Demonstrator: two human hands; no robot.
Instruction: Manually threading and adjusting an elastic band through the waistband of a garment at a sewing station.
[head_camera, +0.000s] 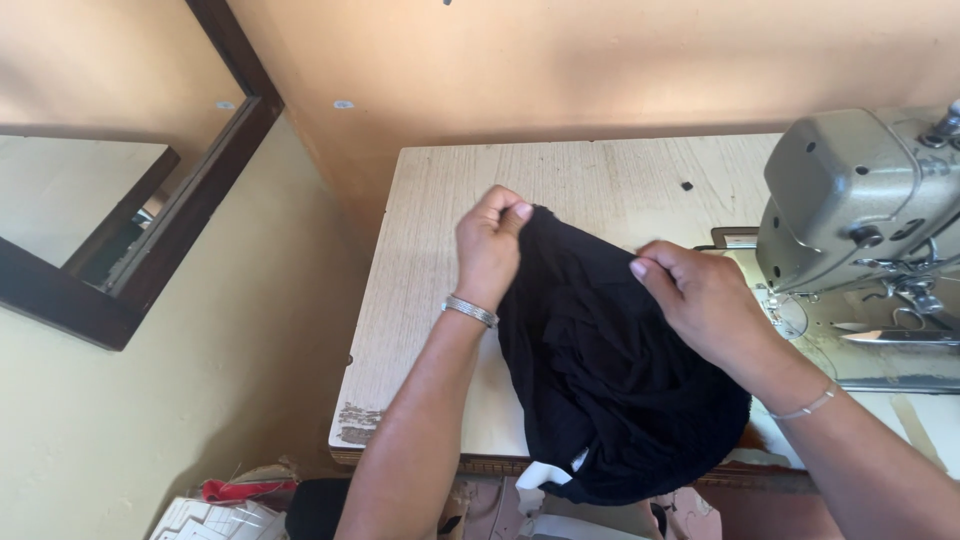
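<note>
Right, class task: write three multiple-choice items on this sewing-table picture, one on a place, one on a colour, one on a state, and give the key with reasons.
1. Where does the sewing machine stand?
A. on the right of the table
B. on the left of the table
C. on the floor

2. What colour is the cloth?
A. white
B. red
C. black

3. How is the cloth held?
A. lying flat, untouched
B. pinched at its top edge by both hands
C. folded under the machine

Key: 1 A, the grey machine sits at the right edge. 2 C, the fabric is black. 3 B, the left hand and the right hand each grip the edge.
</note>
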